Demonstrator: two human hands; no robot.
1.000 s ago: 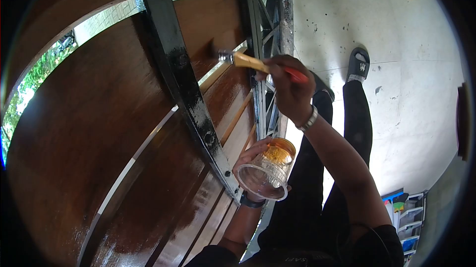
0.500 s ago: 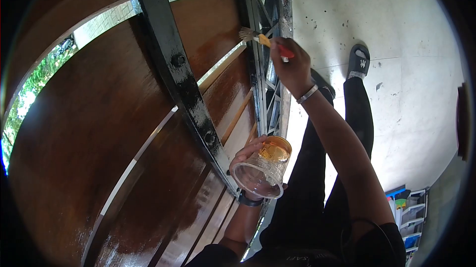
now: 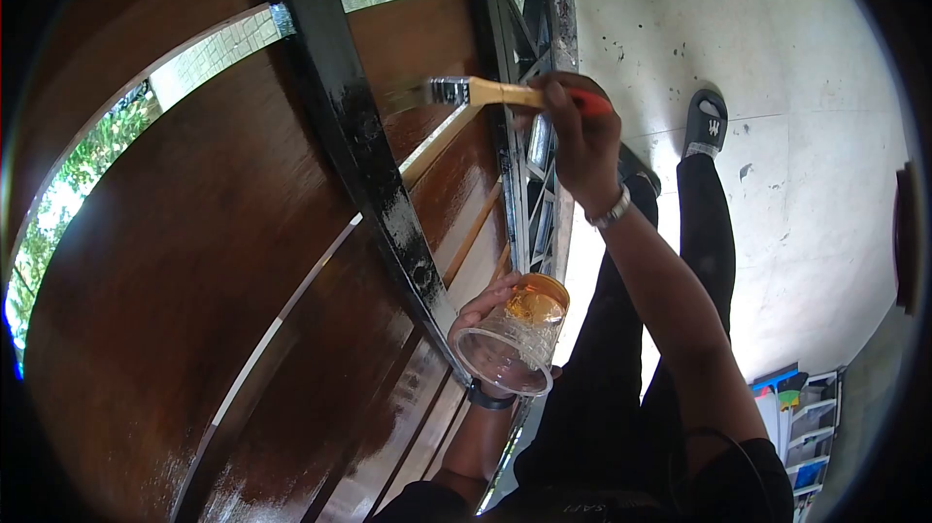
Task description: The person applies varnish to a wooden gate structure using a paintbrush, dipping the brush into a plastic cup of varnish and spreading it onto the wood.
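Observation:
My right hand [image 3: 580,125] is closed round the red-tipped handle of a paintbrush [image 3: 505,94]. The brush points left, its bristles blurred over a brown wooden board [image 3: 408,42] between two dark metal bars. Lower down, my left hand [image 3: 482,306] grips a clear plastic cup [image 3: 505,360] with amber liquid [image 3: 537,302] at its far end. The cup lies tilted, its wide rim facing me, close beside the lower end of the black metal bar [image 3: 361,154]. Wet shine shows on parts of the brown boards.
More brown boards [image 3: 165,232] fill the left, with bright gaps showing greenery [image 3: 87,159]. A lattice metal frame [image 3: 532,149] borders the pale, speckled floor [image 3: 796,193]. My sandalled foot [image 3: 706,120] stands there. A ladder [image 3: 811,436] and a blue-edged tool [image 3: 775,379] are at lower right.
The brush has swung from pointing up-left to nearly level, its bristles now farther left and lower over the board. My left hand and the cup stay almost where they were.

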